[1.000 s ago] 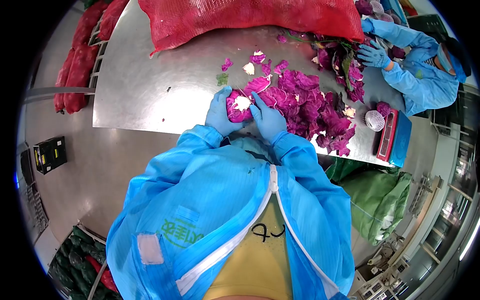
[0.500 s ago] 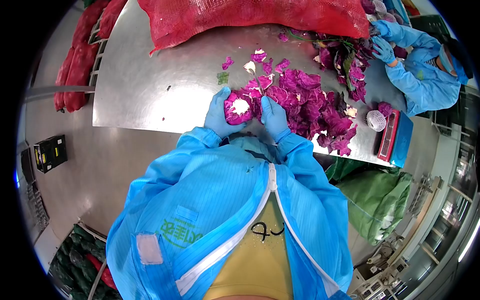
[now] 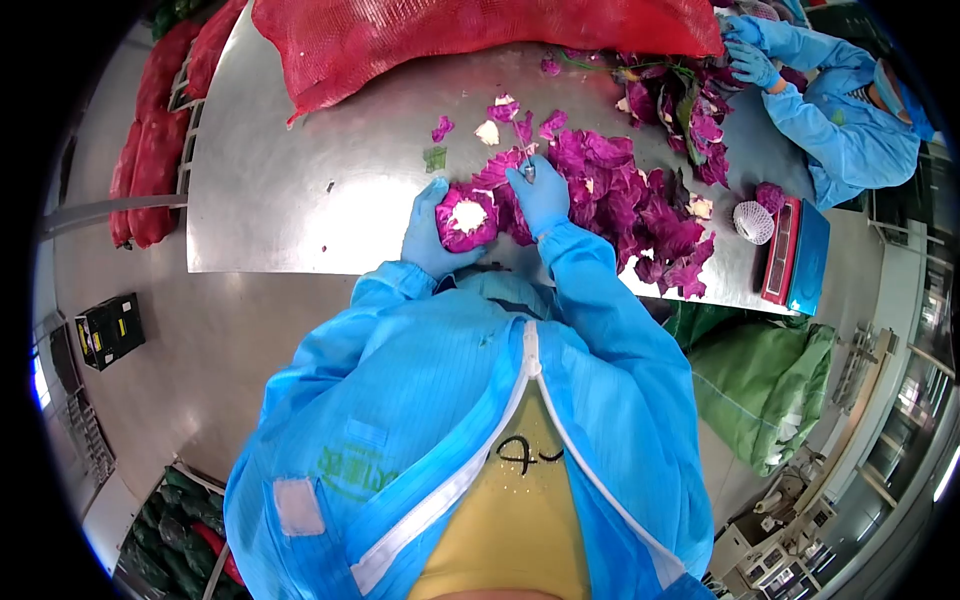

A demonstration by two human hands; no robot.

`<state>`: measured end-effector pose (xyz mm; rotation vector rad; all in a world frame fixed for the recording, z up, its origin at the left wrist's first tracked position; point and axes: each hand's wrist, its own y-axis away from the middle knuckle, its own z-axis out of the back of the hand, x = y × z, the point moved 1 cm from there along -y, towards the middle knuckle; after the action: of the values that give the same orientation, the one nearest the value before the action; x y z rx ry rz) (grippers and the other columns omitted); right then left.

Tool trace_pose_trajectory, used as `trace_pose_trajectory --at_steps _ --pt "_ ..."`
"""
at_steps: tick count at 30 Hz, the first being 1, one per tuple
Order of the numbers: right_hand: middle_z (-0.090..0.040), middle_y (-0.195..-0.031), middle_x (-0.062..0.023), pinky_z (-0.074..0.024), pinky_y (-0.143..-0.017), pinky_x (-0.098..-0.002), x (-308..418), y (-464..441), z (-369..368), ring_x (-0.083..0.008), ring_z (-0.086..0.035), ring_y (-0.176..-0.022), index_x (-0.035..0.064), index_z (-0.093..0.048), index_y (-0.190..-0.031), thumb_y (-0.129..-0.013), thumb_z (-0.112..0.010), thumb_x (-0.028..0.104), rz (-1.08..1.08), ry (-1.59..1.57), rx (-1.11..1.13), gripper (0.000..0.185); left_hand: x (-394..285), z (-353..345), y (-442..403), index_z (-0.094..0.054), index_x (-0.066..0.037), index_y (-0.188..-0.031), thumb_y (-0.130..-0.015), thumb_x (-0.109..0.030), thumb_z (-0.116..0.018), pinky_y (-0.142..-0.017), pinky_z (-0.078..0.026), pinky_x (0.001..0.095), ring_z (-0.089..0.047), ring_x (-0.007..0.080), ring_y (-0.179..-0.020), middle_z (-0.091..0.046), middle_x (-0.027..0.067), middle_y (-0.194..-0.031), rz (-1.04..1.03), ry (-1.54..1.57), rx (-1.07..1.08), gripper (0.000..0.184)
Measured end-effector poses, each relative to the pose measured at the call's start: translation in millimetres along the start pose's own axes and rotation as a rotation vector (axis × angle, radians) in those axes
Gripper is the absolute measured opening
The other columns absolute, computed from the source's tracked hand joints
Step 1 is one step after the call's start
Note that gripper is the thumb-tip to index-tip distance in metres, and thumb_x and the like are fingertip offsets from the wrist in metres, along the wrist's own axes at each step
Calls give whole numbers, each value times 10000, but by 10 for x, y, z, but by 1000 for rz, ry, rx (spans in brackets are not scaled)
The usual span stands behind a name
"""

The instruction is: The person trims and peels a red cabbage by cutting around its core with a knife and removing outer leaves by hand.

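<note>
A steel table [image 3: 270, 200] is being spread beneath and beyond the fingers. Well past the fingertips, its surface is being covered by a red sack [image 3: 480, 30]. Far to the right of the fingers, a co-worker [image 3: 840, 130] is being seen; what is being handled there cannot be told. Just right of the right fingers, the table is being hidden by heaped purple leaves [image 3: 620, 190]; farther right, a scale [image 3: 795, 258] is being supported. By the left hand [image 3: 428, 235], with fingers wrapped round its left side, a cabbage [image 3: 468, 218] is being clasped, pale face up. By the right hand [image 3: 542, 195], fingers closed together, a knife [image 3: 528, 171] is being gripped, apart from the cabbage. Beyond the left fingertips, a green scrap [image 3: 434, 158] is being left untouched.
</note>
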<state>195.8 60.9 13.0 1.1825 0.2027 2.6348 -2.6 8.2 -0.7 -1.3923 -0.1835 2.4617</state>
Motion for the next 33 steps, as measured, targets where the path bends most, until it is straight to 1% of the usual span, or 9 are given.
trace_pose_trajectory --at_steps 4,6,7,8,9,12,13,15,33 --pt "-618 -790 -139 -490 -635 -379 -116 119 -8 -278 -605 -654 128 -541 -1190 -876 -586 452 66 -123 -9 454 95 -64 120 -290 -28 -1355 -482 -333 -891 -999 -410 401 -442 356 -1191 -410 212 -1262 164 167 18 1103" --pt "-634 -842 -146 -495 -687 -379 167 362 212 -272 -624 -732 160 -476 -1333 -928 -511 439 -269 -413 397 493 83 -60 73 -294 -31 -1354 -478 -325 -894 -996 -412 401 -444 354 -1187 -412 214 -1258 172 171 11 1102" --pt "-658 -983 -181 -501 -773 -385 113 376 205 -306 -649 -880 198 -425 -1381 -959 -450 422 -156 -309 464 479 48 -45 65 -293 -32 -1355 -480 -330 -891 -994 -414 403 -444 357 -1185 -412 214 -1257 112 141 -8 1101" --pt "-658 -983 -181 -501 -773 -385 118 397 207 -306 -649 -880 198 -425 -1381 -959 -450 422 -157 -308 465 479 13 -25 49 -293 -34 -1356 -481 -334 -889 -991 -415 406 -443 360 -1183 -412 215 -1255 51 111 -25 1100" --pt "-586 -772 -106 -470 -618 -316 135 422 214 -202 -570 -679 200 -414 -1390 -969 -438 412 -114 -283 489 472 3 -15 36 -293 -34 -1356 -481 -334 -889 -991 -415 406 -443 360 -1183 -412 215 -1255 52 112 -25 1100" --pt "-506 -544 -27 -440 -461 -258 215 479 246 -104 -485 -463 212 -406 -1398 -981 -412 413 -61 -230 503 463 -30 10 24 -295 -27 -1354 -487 -352 -881 -989 -417 412 -436 368 -1189 -410 222 -1260 18 -8 -13 1095" --pt "-560 -826 -125 -452 -682 -320 264 488 272 -224 -544 -750 212 -436 -1373 -975 -413 414 -91 -195 506 448 -46 20 18 -299 -23 -1351 -488 -363 -877 -994 -413 414 -431 372 -1194 -408 224 -1265 10 -49 -8 1092" --pt "-614 -1109 -224 -464 -902 -383 272 481 281 -345 -604 -1036 211 -465 -1348 -969 -413 415 -119 -157 507 434 -60 28 -2 -303 -20 -1348 -490 -374 -873 -999 -410 416 -426 376 -1199 -406 227 -1270 0 -90 -7 1089" --pt "-612 -1113 -189 -461 -887 -433 144 359 204 -358 -594 -1016 217 -522 -1292 -958 -357 475 42 -9 411 453 -157 26 -39 -361 -11 -1330 -481 -365 -868 -1038 -381 395 -407 379 -1231 -397 236 -1318 70 -116 81 1050"
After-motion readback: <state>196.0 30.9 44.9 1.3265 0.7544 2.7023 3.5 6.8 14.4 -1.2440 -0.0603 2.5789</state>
